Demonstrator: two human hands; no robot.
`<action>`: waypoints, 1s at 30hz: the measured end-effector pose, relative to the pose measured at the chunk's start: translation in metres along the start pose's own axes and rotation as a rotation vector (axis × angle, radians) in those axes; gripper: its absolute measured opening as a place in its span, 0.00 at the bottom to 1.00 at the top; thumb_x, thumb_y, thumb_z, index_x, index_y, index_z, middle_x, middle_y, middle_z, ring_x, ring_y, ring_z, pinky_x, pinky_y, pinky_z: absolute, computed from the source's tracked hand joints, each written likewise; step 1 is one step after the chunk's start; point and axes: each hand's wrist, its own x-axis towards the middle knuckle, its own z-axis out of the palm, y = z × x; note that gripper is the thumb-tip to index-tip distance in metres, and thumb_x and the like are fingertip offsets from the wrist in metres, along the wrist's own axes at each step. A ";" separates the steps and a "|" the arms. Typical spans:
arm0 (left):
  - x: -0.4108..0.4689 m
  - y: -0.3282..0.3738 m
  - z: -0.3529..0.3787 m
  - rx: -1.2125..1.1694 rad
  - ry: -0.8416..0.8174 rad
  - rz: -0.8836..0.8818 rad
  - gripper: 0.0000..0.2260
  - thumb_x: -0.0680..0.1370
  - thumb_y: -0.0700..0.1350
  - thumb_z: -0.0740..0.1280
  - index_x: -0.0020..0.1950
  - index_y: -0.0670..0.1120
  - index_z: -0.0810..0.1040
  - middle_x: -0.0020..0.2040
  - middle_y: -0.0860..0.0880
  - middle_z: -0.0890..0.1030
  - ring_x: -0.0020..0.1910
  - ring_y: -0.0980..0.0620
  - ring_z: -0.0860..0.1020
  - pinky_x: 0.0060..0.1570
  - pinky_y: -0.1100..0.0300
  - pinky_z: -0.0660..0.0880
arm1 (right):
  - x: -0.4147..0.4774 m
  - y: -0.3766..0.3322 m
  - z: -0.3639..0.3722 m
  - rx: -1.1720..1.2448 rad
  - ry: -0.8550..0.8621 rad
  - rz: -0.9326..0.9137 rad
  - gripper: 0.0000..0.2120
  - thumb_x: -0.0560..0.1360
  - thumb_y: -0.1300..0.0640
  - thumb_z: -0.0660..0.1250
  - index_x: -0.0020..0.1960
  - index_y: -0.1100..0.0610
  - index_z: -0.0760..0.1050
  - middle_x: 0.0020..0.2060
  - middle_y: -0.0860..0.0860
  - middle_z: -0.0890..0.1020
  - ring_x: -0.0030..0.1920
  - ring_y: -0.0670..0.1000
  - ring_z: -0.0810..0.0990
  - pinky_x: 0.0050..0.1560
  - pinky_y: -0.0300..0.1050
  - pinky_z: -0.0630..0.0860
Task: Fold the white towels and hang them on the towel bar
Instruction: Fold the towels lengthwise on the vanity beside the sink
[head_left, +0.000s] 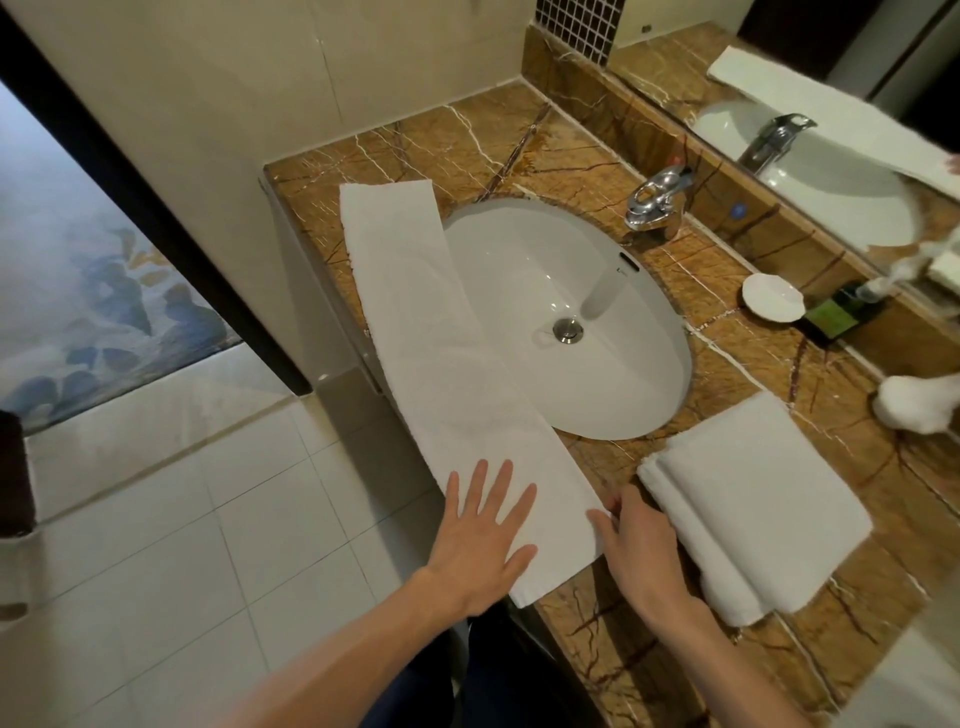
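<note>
On the marble counter (545, 150), one folded towel (753, 499) lay done. Long towel (441, 322) sat in a lengthwise strip: left hand (483, 535) pressed flat on it, fingers spread, while right hand (639, 540) pinched its near edge. Cross-folding and hanging apparently remained.

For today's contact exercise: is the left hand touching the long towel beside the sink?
Touching. Head view shows the left hand flat, fingers spread, on the long towel, at its near end.

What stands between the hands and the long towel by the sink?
Nothing visible. The left hand lies flat on the long towel, and the right hand pinches its right edge.
</note>
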 end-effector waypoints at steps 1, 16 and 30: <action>0.001 0.000 -0.001 0.007 -0.011 0.000 0.28 0.76 0.66 0.34 0.71 0.58 0.25 0.71 0.49 0.24 0.69 0.42 0.23 0.67 0.39 0.25 | 0.000 0.000 0.000 -0.003 0.000 0.000 0.10 0.78 0.49 0.64 0.41 0.47 0.66 0.34 0.44 0.75 0.32 0.43 0.74 0.29 0.42 0.70; -0.041 -0.001 -0.002 -0.466 0.077 -0.264 0.31 0.82 0.55 0.53 0.74 0.59 0.31 0.75 0.51 0.30 0.74 0.45 0.54 0.74 0.50 0.57 | -0.009 0.002 0.000 0.056 -0.007 0.048 0.03 0.80 0.55 0.60 0.52 0.48 0.71 0.43 0.44 0.77 0.40 0.41 0.74 0.38 0.40 0.73; -0.044 0.023 0.001 -1.066 0.274 -0.390 0.28 0.76 0.37 0.67 0.72 0.54 0.62 0.58 0.63 0.58 0.39 0.54 0.74 0.41 0.70 0.73 | -0.022 -0.005 -0.006 -0.121 0.001 -0.025 0.15 0.81 0.57 0.57 0.67 0.55 0.69 0.59 0.53 0.74 0.55 0.51 0.74 0.53 0.43 0.72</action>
